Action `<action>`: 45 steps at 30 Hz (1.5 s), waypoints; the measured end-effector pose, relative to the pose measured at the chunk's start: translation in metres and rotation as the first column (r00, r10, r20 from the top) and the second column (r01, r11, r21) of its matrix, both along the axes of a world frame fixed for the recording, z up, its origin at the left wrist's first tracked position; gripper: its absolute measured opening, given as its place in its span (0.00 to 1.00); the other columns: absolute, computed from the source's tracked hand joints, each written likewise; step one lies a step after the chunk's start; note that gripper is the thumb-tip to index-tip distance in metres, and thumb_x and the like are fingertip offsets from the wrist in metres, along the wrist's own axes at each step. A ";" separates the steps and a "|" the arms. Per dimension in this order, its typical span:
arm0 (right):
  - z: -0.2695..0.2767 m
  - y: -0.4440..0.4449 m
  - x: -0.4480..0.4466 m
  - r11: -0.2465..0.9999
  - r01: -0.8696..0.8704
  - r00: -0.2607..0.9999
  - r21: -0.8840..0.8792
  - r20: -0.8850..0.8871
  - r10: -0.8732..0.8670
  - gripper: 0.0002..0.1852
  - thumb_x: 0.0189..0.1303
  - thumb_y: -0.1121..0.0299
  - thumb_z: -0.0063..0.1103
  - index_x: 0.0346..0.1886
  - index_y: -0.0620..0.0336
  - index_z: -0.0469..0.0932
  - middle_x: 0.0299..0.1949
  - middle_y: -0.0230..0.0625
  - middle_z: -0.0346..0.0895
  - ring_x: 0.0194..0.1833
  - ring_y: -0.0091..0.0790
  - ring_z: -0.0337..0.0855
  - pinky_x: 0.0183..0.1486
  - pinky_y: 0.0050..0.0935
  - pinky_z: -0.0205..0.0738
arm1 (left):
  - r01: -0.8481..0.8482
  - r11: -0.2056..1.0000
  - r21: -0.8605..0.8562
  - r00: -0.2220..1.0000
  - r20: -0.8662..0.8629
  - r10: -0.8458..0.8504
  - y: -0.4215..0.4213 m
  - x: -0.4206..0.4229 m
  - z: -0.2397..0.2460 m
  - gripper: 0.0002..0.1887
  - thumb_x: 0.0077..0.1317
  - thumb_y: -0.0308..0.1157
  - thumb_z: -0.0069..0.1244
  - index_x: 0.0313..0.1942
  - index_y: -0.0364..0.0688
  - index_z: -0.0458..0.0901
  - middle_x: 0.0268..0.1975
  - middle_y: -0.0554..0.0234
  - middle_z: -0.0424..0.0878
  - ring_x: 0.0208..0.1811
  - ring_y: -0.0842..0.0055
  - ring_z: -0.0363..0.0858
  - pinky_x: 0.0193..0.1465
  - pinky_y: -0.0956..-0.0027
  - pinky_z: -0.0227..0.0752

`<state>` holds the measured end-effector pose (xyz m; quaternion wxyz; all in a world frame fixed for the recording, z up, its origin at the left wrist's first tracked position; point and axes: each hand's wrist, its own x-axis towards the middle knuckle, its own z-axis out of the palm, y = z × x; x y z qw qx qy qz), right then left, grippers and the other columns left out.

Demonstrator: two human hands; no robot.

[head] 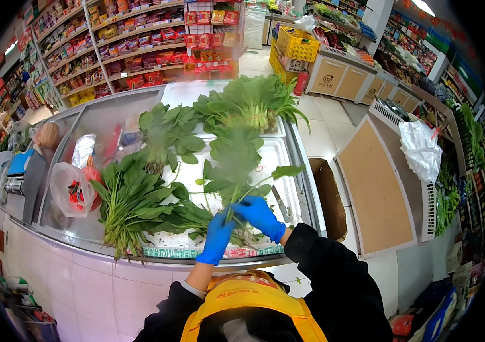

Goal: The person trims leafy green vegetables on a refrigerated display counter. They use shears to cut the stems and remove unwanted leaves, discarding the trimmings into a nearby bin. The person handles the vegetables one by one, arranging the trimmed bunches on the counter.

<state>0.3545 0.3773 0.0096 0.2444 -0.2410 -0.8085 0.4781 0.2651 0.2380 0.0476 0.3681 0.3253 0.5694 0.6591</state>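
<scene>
Both hands wear blue gloves. My left hand (218,236) is closed around the stems of leafy greens (236,194) above a white foam tray (178,241). My right hand (260,215) touches the same stems from the right, its fingertips bent against them; what it grips is partly hidden. A knife (281,204) lies in the tray right of the hands. A large pile of loose spinach-like greens (133,205) spreads to the left, with another bunch (167,132) behind it. Bundled greens (255,102) are heaped at the back. A thin red band (259,169) lies in the tray.
The trays rest on a glass-topped chest freezer (93,226). On its left are a plastic bag with red contents (73,190) and a grey scale (33,184). An open cardboard box (328,199) stands at right, near a produce stand (377,188). Yellow crates (298,45) stand farther back.
</scene>
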 end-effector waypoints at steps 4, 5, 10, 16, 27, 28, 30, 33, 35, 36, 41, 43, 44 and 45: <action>0.014 -0.007 -0.020 0.896 0.056 0.998 -0.441 0.040 -0.043 0.15 0.57 0.62 0.57 0.32 0.69 0.79 0.22 0.36 0.78 0.23 0.25 0.78 0.28 0.22 0.72 | 0.028 0.998 0.059 0.993 0.111 -0.034 -0.012 -0.019 0.006 0.20 0.61 0.23 0.41 0.55 0.32 0.69 0.43 0.64 0.76 0.38 0.84 0.71 0.41 0.79 0.65; 0.013 -0.008 -0.024 0.894 0.060 0.998 -0.444 0.058 -0.038 0.15 0.58 0.62 0.57 0.33 0.69 0.78 0.23 0.36 0.78 0.25 0.24 0.78 0.29 0.21 0.72 | 0.003 0.999 0.050 0.995 0.096 -0.008 -0.013 -0.022 0.002 0.20 0.61 0.22 0.40 0.55 0.33 0.69 0.43 0.64 0.77 0.38 0.83 0.71 0.41 0.80 0.66; 0.002 -0.017 -0.025 0.943 0.002 0.998 -0.333 -0.062 -0.024 0.16 0.59 0.61 0.55 0.39 0.67 0.77 0.31 0.36 0.79 0.31 0.23 0.78 0.35 0.20 0.72 | -0.062 0.998 0.029 0.982 0.183 0.056 -0.012 -0.032 -0.011 0.19 0.62 0.21 0.39 0.54 0.33 0.70 0.43 0.63 0.77 0.38 0.82 0.74 0.41 0.80 0.67; 0.027 -0.042 -0.019 0.989 -0.125 0.982 0.080 0.151 0.112 0.16 0.59 0.60 0.51 0.41 0.63 0.75 0.31 0.46 0.77 0.32 0.40 0.79 0.35 0.31 0.70 | -0.089 0.971 0.223 0.855 0.517 -0.041 -0.009 -0.034 -0.022 0.18 0.61 0.20 0.39 0.53 0.33 0.70 0.43 0.60 0.77 0.40 0.80 0.75 0.42 0.79 0.68; 0.054 -0.045 -0.011 0.999 0.048 0.988 -0.007 0.147 -0.047 0.20 0.52 0.53 0.56 0.42 0.56 0.76 0.31 0.47 0.78 0.33 0.48 0.79 0.35 0.35 0.72 | -0.100 0.979 0.175 0.749 0.661 -0.041 0.008 -0.029 -0.037 0.17 0.58 0.18 0.43 0.49 0.34 0.70 0.41 0.60 0.76 0.39 0.77 0.75 0.41 0.75 0.69; 0.050 -0.043 -0.009 0.997 0.036 0.985 0.073 0.166 -0.048 0.20 0.51 0.53 0.57 0.42 0.56 0.76 0.31 0.47 0.78 0.33 0.48 0.79 0.35 0.35 0.72 | -0.088 0.981 0.171 0.753 0.657 -0.047 0.007 -0.029 -0.037 0.17 0.59 0.18 0.44 0.50 0.35 0.70 0.41 0.61 0.76 0.38 0.77 0.75 0.40 0.75 0.69; 0.034 -0.037 -0.008 0.974 0.000 0.977 0.228 0.206 -0.049 0.20 0.50 0.53 0.58 0.42 0.56 0.76 0.30 0.46 0.78 0.32 0.48 0.78 0.35 0.34 0.72 | -0.067 0.985 0.159 0.760 0.648 -0.053 0.006 -0.027 -0.037 0.17 0.59 0.20 0.45 0.50 0.35 0.70 0.40 0.62 0.77 0.37 0.78 0.75 0.38 0.76 0.69; 0.025 -0.034 -0.005 0.955 -0.043 0.972 0.293 0.234 -0.028 0.18 0.50 0.56 0.58 0.39 0.57 0.77 0.30 0.47 0.77 0.32 0.48 0.78 0.35 0.34 0.72 | -0.059 0.979 0.195 0.767 0.637 -0.081 0.000 -0.016 -0.006 0.15 0.61 0.23 0.46 0.49 0.37 0.72 0.38 0.63 0.77 0.35 0.80 0.74 0.37 0.77 0.68; 0.019 -0.031 -0.005 0.973 -0.050 0.976 0.225 0.216 0.000 0.16 0.50 0.58 0.56 0.36 0.60 0.77 0.28 0.49 0.76 0.30 0.47 0.78 0.34 0.34 0.71 | -0.012 0.987 0.157 0.802 0.591 -0.085 0.001 -0.019 -0.009 0.13 0.62 0.26 0.46 0.48 0.38 0.74 0.37 0.65 0.77 0.34 0.80 0.73 0.37 0.76 0.68; 0.018 -0.030 -0.006 0.980 -0.055 0.979 0.193 0.205 0.015 0.15 0.50 0.59 0.55 0.35 0.62 0.77 0.28 0.50 0.76 0.30 0.47 0.78 0.34 0.35 0.71 | 0.010 0.990 0.139 0.820 0.566 -0.088 0.001 -0.021 -0.010 0.12 0.63 0.27 0.46 0.47 0.38 0.75 0.36 0.66 0.77 0.34 0.81 0.73 0.37 0.76 0.68; 0.020 -0.032 -0.004 0.999 -0.035 0.994 -0.029 0.099 0.037 0.13 0.54 0.64 0.52 0.32 0.67 0.76 0.23 0.45 0.74 0.26 0.35 0.76 0.32 0.31 0.69 | -0.044 0.993 0.114 0.801 0.598 -0.033 0.001 -0.020 -0.019 0.11 0.64 0.30 0.46 0.46 0.41 0.77 0.35 0.69 0.78 0.34 0.80 0.74 0.37 0.74 0.67; 0.019 -0.035 -0.003 0.996 -0.010 0.996 -0.084 0.085 0.017 0.13 0.55 0.65 0.51 0.33 0.68 0.75 0.22 0.42 0.73 0.26 0.31 0.75 0.32 0.30 0.69 | -0.048 0.991 0.124 0.783 0.621 -0.040 0.002 -0.023 -0.031 0.11 0.64 0.31 0.46 0.47 0.42 0.77 0.36 0.68 0.78 0.35 0.80 0.74 0.38 0.73 0.68; 0.021 -0.037 -0.004 0.993 0.005 0.997 -0.117 0.071 0.003 0.13 0.55 0.65 0.51 0.33 0.68 0.75 0.22 0.41 0.73 0.26 0.29 0.74 0.32 0.29 0.69 | -0.049 0.992 0.116 0.776 0.629 -0.035 0.003 -0.025 -0.040 0.11 0.64 0.31 0.46 0.47 0.42 0.77 0.36 0.67 0.78 0.35 0.79 0.74 0.39 0.72 0.69; 0.022 -0.039 -0.004 0.988 0.022 0.998 -0.150 0.060 -0.014 0.12 0.56 0.65 0.51 0.33 0.67 0.74 0.22 0.40 0.72 0.26 0.28 0.74 0.32 0.28 0.68 | -0.047 0.993 0.107 0.769 0.638 -0.033 0.004 -0.025 -0.037 0.11 0.65 0.32 0.46 0.47 0.42 0.76 0.36 0.67 0.78 0.36 0.79 0.74 0.39 0.72 0.69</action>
